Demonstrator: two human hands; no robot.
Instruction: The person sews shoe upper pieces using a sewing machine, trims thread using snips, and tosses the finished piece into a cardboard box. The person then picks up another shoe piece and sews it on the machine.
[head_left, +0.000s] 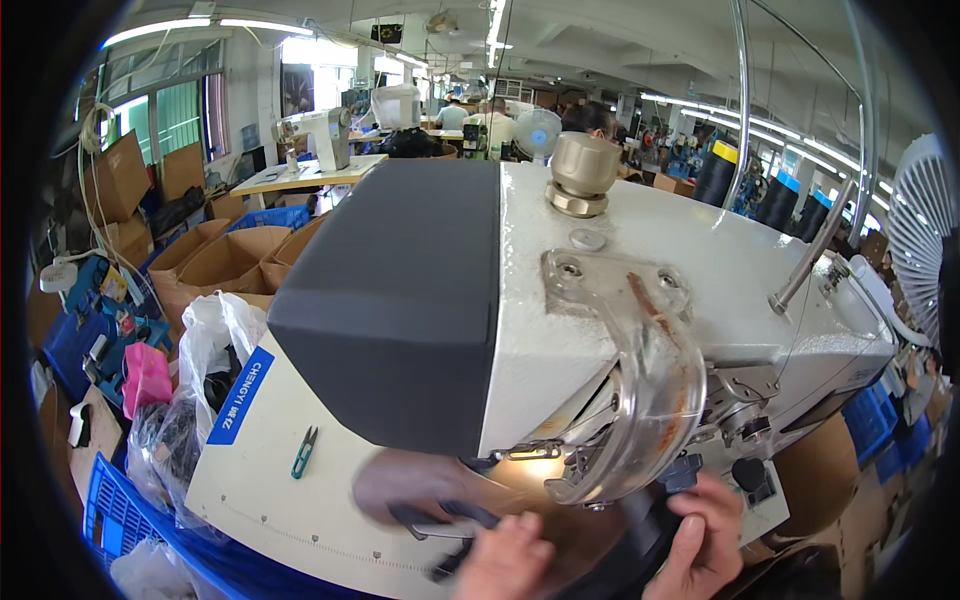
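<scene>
A large white sewing machine (640,290) with a dark grey end cover (400,300) fills the middle of the view. Under its needle area lies a dark, blurred workpiece (470,500) on the cream table (270,450). My left hand (505,560) presses on the workpiece near the bottom edge. My right hand (705,540) grips the workpiece's right edge, just below the clear plastic guard (650,400). A teal thread snip (304,452) lies on the table to the left.
Clear plastic bags (200,370) and blue crates (110,510) sit at the left, with cardboard boxes (225,260) behind. Another sewing machine (320,135) stands on a far table. A white fan (925,230) is at the right edge. People work in the background.
</scene>
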